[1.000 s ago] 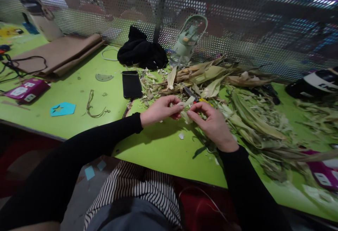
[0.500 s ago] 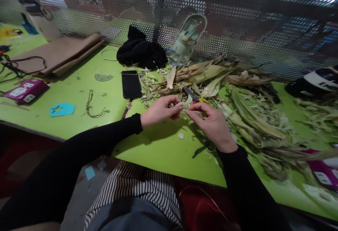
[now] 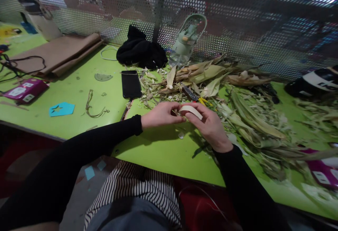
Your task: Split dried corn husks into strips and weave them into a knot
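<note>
A pale, curved strip of corn husk (image 3: 192, 110) arches between my two hands above the green table. My left hand (image 3: 162, 114) is closed in a pinch at the strip's left end; its fingers are partly hidden behind the thumb. From the other side, my right hand (image 3: 212, 125) grips the strip between thumb and forefinger, and the free end lies over its fingers. Just beyond my right hand are pliers with yellow handles (image 3: 204, 101). Loose husks (image 3: 211, 72) pile up behind them, and long green husk leaves (image 3: 250, 118) spread to the right.
A black phone (image 3: 131, 84) lies left of the husk scraps. Behind stand a black cloth bundle (image 3: 142, 51) and a green water bottle (image 3: 183, 44), against a perforated metal screen (image 3: 237, 20). Further left are a purple power strip (image 3: 26, 91), a blue card (image 3: 62, 109) and brown paper (image 3: 58, 53).
The husk strip has turned and now curves over my right fingers. My hands have come closer together, with the left thumb slightly lower.
</note>
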`<control>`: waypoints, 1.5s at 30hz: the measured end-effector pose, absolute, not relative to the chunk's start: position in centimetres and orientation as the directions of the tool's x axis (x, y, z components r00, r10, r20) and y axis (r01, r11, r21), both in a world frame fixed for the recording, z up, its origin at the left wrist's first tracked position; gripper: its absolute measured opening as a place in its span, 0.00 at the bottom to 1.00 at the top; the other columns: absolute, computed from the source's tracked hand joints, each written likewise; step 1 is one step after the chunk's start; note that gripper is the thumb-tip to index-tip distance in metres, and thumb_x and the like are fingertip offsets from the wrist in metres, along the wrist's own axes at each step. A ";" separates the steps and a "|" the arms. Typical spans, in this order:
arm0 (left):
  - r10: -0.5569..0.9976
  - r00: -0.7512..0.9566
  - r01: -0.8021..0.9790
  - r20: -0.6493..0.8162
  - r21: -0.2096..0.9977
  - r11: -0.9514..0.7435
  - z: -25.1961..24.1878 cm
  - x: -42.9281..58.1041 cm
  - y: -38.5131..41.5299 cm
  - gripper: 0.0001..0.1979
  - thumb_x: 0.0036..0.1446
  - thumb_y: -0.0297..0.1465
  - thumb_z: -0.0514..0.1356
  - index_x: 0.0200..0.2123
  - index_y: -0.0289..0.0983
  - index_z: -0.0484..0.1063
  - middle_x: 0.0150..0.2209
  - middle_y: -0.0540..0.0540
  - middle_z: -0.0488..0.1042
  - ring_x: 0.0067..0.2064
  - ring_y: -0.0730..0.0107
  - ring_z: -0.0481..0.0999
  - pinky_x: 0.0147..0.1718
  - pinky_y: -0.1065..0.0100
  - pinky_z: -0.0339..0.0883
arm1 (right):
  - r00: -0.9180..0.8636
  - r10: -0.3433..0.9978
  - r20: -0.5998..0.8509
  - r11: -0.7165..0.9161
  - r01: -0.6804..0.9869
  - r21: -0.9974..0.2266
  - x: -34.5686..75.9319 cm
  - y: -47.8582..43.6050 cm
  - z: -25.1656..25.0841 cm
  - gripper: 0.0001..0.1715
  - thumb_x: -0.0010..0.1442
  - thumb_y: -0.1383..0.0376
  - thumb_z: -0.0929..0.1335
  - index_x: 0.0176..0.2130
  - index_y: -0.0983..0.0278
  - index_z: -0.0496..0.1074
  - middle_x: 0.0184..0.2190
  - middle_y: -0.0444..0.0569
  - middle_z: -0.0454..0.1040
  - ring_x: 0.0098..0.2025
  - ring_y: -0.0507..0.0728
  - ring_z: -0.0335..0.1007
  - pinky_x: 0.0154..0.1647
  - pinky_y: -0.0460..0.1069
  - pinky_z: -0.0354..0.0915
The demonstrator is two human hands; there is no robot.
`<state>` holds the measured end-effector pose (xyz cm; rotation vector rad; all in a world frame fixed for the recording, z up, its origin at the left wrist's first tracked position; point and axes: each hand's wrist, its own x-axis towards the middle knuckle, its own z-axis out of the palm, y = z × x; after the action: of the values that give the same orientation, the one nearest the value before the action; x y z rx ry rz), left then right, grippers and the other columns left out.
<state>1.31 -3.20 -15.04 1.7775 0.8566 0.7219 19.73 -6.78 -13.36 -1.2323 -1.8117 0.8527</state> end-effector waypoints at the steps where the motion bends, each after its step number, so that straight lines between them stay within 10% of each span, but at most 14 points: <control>1: 0.814 0.577 0.183 0.069 0.960 -0.211 -15.1 1.3 -3.2 0.07 0.56 0.30 0.64 0.37 0.33 0.73 0.32 0.49 0.74 0.30 0.76 0.70 0.31 0.72 0.63 | -0.243 0.944 0.222 0.306 0.399 -0.864 19.8 -6.8 -13.3 0.17 0.61 0.54 0.71 0.46 0.60 0.74 0.42 0.51 0.80 0.41 0.58 0.76 0.45 0.54 0.72; 13: 0.734 0.676 -0.071 -0.067 0.985 0.155 -14.8 1.5 -3.3 0.14 0.68 0.36 0.56 0.35 0.31 0.71 0.35 0.46 0.77 0.34 0.77 0.79 0.43 0.69 0.75 | -0.182 0.963 0.200 0.269 0.555 -0.788 20.3 -5.2 -14.6 0.30 0.62 0.38 0.64 0.32 0.60 0.75 0.32 0.48 0.75 0.37 0.58 0.70 0.43 0.55 0.68; 25: 0.745 0.627 -0.052 -0.227 0.942 0.331 -14.1 1.7 -3.4 0.11 0.67 0.24 0.51 0.32 0.32 0.70 0.27 0.50 0.75 0.29 0.79 0.78 0.35 0.74 0.74 | 0.022 0.932 0.362 0.330 0.360 -0.873 19.7 -6.9 -14.5 0.18 0.63 0.48 0.69 0.41 0.57 0.80 0.36 0.49 0.79 0.34 0.57 0.72 0.34 0.52 0.69; 45: 0.769 0.541 -0.136 -0.341 0.867 0.480 -13.4 2.1 -3.4 0.16 0.69 0.27 0.53 0.28 0.32 0.71 0.26 0.48 0.76 0.28 0.80 0.77 0.37 0.74 0.73 | -0.213 0.915 0.343 0.392 0.678 -0.622 19.1 -7.1 -13.6 0.08 0.63 0.60 0.68 0.39 0.61 0.75 0.22 0.42 0.69 0.20 0.51 0.58 0.23 0.48 0.57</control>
<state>2.07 -3.42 -13.43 0.9049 0.8215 0.6344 19.14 -7.05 -13.59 -1.3616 -1.9734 0.4454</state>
